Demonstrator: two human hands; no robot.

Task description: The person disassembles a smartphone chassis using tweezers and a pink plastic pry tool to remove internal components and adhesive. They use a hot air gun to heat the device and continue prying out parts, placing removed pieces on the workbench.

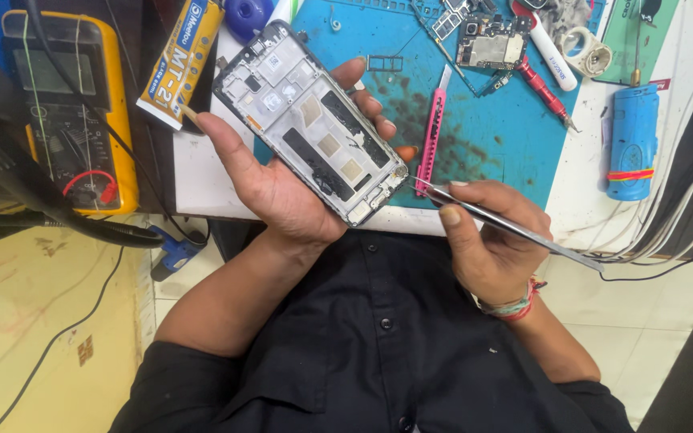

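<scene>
Phone frame [314, 124], open with its insides showing, lies in the left hand [278, 188], up above the bench [202, 188]. Its long side runs from the top left down to the bottom right. The left hand is cupped under it, with the fingers curled over the far edge. The right hand [491, 240] is closed on thin metal tweezers [507, 224]. Their tip touches the frame's bottom right corner. A blue mat [491, 120] lies just behind.

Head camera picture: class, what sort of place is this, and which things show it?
Probably a phone repair bench: an opened phone frame in the left hand, tweezers in the right hand, a multimeter, a bare circuit board.
</scene>
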